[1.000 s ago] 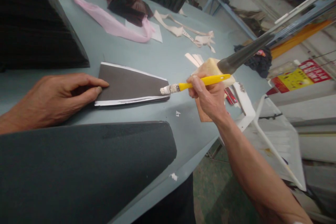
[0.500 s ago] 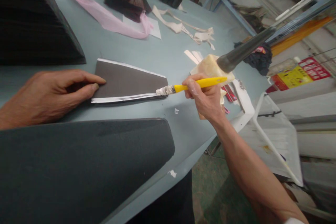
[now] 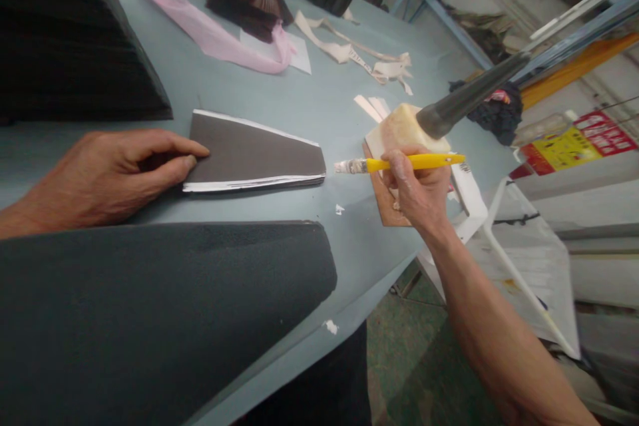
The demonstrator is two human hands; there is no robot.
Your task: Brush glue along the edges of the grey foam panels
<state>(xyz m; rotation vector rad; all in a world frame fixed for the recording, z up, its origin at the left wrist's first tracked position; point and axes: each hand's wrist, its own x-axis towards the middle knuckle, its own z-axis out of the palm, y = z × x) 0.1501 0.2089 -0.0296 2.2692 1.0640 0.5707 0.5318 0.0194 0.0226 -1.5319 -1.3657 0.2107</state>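
A tapered stack of dark grey panels (image 3: 254, 150) lies on the table, its two long edges coated white. My left hand (image 3: 120, 176) is closed on the stack's left end, index finger on top and thumb at the edge. In my right hand (image 3: 419, 186) is a paintbrush (image 3: 374, 164) with a yellow handle, gripped like a pen. Its white-smeared bristles point left, a little apart from the stack's narrow right end. Beyond that hand sits a cream-coloured block (image 3: 407, 126) with a dark tapered rod standing on it.
A large dark panel (image 3: 164, 306) covers the near side of the light blue table (image 3: 369, 239). At the far left stands a tall dark stack (image 3: 74, 46). Pink cloth (image 3: 200, 26) and pale fabric strips (image 3: 334, 50) lie toward the back. A white frame (image 3: 472, 203) is at right.
My right hand has carried the paintbrush to the right, off the panels' coated near edge. My left hand stays on the stack; the whole view has shifted slightly.
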